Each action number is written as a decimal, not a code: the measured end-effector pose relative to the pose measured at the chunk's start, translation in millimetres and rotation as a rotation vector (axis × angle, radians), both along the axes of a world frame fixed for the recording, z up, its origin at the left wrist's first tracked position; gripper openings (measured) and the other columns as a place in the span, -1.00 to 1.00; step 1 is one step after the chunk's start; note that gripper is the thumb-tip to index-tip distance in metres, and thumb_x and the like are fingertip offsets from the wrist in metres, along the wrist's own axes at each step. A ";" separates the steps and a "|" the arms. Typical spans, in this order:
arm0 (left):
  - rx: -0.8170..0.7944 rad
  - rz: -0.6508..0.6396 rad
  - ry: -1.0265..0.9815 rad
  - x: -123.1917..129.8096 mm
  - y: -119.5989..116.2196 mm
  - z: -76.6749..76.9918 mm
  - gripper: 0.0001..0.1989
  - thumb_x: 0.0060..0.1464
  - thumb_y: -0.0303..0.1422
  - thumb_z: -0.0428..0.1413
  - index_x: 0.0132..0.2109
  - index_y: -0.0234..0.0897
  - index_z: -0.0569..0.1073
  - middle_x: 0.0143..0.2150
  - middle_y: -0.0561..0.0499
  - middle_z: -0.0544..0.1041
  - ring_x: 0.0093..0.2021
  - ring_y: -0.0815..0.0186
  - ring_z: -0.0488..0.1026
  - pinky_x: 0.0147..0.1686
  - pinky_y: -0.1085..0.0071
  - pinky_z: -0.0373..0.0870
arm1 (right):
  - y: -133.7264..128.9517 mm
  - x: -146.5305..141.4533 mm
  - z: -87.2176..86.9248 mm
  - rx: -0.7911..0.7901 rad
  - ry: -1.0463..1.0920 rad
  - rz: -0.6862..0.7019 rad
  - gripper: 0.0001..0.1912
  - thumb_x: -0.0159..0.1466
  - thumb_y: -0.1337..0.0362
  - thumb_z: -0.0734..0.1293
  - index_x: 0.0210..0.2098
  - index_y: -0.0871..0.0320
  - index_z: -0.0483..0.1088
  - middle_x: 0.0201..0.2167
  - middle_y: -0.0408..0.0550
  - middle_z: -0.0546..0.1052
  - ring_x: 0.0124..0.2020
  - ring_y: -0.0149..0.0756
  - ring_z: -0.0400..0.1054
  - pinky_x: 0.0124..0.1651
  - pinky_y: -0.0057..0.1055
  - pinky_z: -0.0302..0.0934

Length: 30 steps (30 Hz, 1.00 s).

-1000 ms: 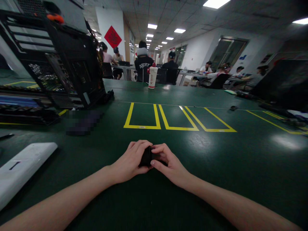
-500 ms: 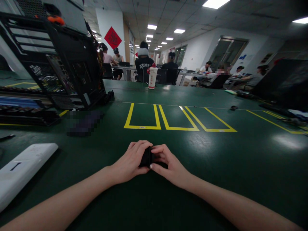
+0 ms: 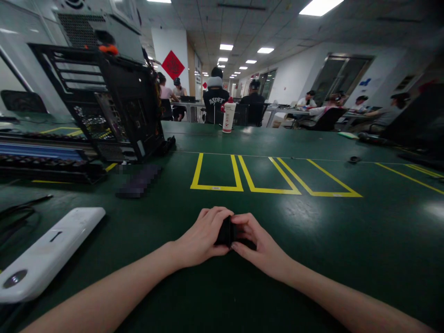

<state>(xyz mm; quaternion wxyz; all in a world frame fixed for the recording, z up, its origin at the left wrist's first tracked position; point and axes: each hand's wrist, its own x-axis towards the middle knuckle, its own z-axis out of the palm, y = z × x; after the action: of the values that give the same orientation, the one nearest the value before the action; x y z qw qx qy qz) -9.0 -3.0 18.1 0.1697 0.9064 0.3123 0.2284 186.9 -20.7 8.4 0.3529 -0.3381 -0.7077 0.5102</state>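
Between my two hands is a small black box-like object (image 3: 225, 232), low over or on the dark green tabletop (image 3: 222, 296); I cannot tell whether it touches the surface. My left hand (image 3: 208, 233) wraps over its left side, fingers across the top and thumb along the near lower edge. From the right, my right hand (image 3: 255, 240) pinches the object's edge with bent fingers and thumb. Much of the object is hidden by my fingers, so its exact kind does not show.
At left lie a white elongated device (image 3: 57, 249), black cables (image 3: 21, 210) and a blurred dark item (image 3: 138, 180). An open black computer case (image 3: 128, 106) stands behind them. Yellow tape outlines (image 3: 217, 188) mark the table ahead. A white bottle (image 3: 229, 116) stands farther back; people sit beyond.
The whole view has shifted, so the scene sits further right and slightly lower. Both hands keep the same hold on the black object.
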 end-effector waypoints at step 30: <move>0.040 -0.007 -0.002 -0.9 2.2 -3.2 -0.38 -0.03 -0.36 0.22 0.09 -0.26 0.07 0.07 -0.16 0.28 0.09 0.13 0.20 0.04 0.18 0.13 | 0.7 -5.5 4.4 -0.141 -0.014 -0.066 -0.75 0.24 0.25 0.24 -0.09 0.06 0.15 -0.12 -0.03 0.35 -0.07 -0.21 0.33 -0.02 -0.16 0.28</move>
<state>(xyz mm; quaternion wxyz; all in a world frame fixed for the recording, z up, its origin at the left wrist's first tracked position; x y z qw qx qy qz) -9.9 -0.7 14.9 0.1524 0.9106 0.3042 0.2348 181.4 -20.0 12.7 0.3398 -0.3890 -0.6609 0.5445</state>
